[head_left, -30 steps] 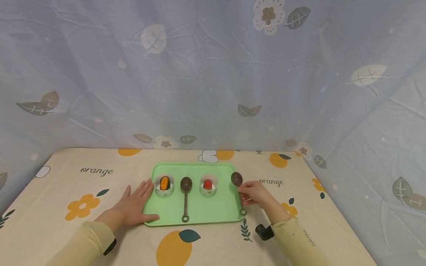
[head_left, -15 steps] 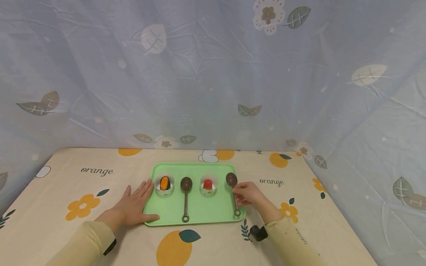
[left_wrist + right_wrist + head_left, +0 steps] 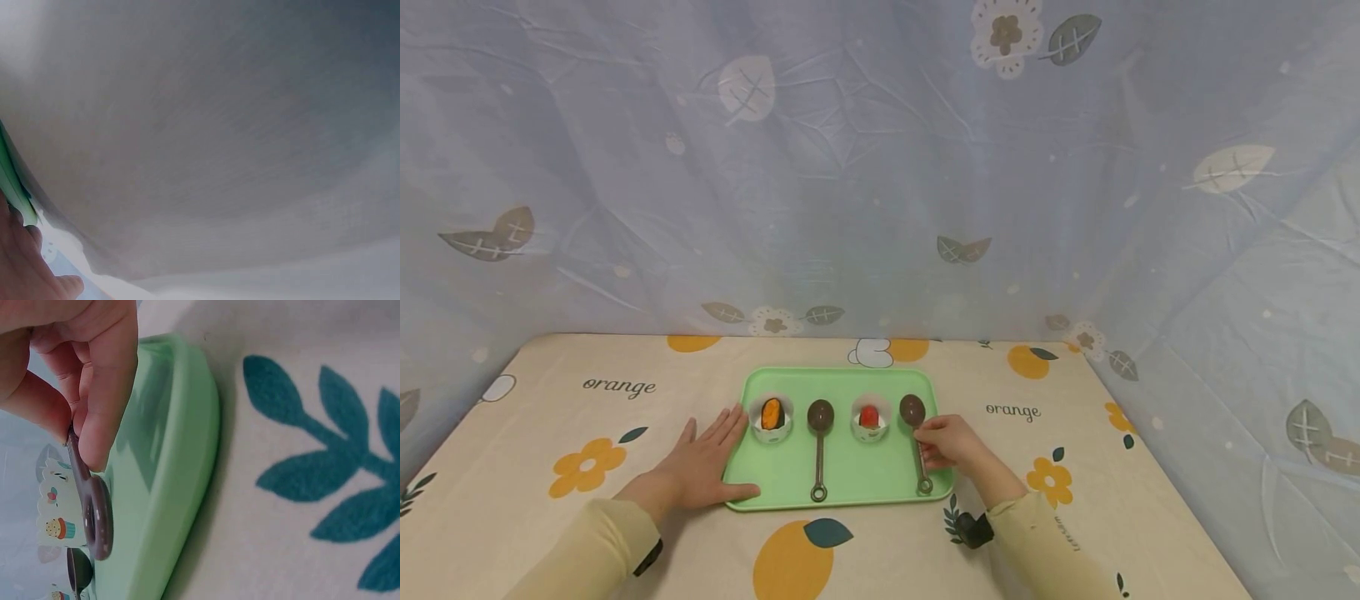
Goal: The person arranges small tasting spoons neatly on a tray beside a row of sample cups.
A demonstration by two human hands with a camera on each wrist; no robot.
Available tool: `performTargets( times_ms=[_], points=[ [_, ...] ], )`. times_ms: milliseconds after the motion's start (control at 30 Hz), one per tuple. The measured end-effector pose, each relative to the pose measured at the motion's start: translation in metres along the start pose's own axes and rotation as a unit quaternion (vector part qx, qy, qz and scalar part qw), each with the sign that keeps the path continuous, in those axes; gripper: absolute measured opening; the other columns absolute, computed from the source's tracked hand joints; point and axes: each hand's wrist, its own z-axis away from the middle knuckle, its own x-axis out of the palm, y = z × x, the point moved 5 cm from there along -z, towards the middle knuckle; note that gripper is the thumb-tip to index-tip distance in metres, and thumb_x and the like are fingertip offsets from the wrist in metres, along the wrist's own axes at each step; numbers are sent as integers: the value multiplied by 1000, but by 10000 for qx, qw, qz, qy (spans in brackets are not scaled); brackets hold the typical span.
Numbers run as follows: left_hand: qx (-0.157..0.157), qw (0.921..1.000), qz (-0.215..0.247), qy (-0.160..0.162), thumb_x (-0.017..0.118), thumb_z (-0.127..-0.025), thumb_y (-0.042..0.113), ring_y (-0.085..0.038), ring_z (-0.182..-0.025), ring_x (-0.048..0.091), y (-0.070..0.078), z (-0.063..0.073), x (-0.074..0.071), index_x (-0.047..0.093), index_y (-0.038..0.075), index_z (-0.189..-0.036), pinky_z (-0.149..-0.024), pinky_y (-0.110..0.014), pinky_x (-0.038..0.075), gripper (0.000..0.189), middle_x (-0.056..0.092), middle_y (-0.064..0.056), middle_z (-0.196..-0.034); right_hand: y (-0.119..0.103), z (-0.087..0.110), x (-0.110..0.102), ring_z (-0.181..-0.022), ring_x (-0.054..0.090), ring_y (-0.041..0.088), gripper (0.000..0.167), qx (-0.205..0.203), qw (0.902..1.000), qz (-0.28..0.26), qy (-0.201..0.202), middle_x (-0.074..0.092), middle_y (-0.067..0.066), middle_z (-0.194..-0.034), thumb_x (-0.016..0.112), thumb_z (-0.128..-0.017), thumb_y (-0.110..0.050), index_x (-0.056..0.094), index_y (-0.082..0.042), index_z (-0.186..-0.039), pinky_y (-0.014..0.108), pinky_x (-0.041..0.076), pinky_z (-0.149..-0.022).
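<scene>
A light green tray (image 3: 850,479) lies on the table. My right hand (image 3: 953,443) pinches the handle of a brown spoon (image 3: 913,410) over the tray's right side; in the right wrist view the ringed handle end (image 3: 100,519) shows below the fingertips. My left hand (image 3: 703,462) lies flat with fingers spread at the tray's left edge, the thumb over its rim. On the tray are a second brown spoon (image 3: 820,417), a paper cup with an orange-topped sushi-like piece (image 3: 771,414) and a paper cup with a red-topped piece (image 3: 868,417).
A cream tablecloth (image 3: 662,533) with orange and leaf prints covers the table. Behind and to the right hangs a grey-blue patterned curtain (image 3: 850,208). The left wrist view mostly shows pale blurred cloth (image 3: 219,137).
My right hand has moved left with the spoon, from the tray's right edge to inside the tray, beside the red-topped cup. The left hand has stayed in place.
</scene>
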Motion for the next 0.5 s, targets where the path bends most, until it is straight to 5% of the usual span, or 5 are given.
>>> performTargets(
  times_ms=[500],
  points=[
    [-9,9999,47,-92,57,-73,72,-43,-140,21,-2,-1,1,22,-6,-145,-105,-71,11,112,18,-25,-153,0,-3,6,-53,51,10,15,46,10000,-68,-55,51,1,-63,58,-91,-6,63,6,-96,24,53,-49]
  ],
)
